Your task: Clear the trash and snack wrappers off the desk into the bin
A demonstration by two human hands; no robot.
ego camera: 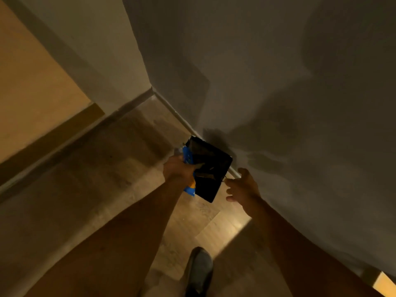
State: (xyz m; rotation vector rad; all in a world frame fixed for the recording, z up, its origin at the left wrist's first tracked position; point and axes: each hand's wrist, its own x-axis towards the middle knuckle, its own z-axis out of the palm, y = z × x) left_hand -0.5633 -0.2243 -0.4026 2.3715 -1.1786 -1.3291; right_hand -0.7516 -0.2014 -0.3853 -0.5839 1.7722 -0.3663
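- Nearest, a dark shoe stands on the wooden floor, with both bare forearms reaching forward and down over it.
- The left hand is closed around a blue snack wrapper — its blue and orange edge also shows below the wrist — and holds it right at the near rim of the black bin; whether the wrapper is already inside the mouth I cannot tell.
- The right hand is just beside the bin's right edge, fingers spread and loosely curled, gripping nothing that I can make out; a thin dark line near its fingertips may be a bag edge or handle, too small to tell.
- Progress, as a judgement: this wrapper is at the point of being dropped — the release is what remains. The desk is out of view, so what trash is left there cannot be said.
- Room: the bin sits against the skirting of the grey wall on the right, so that side is tight; the floor to the left and behind is open.
- Farthest, the two walls meet in a corner beyond the bin.
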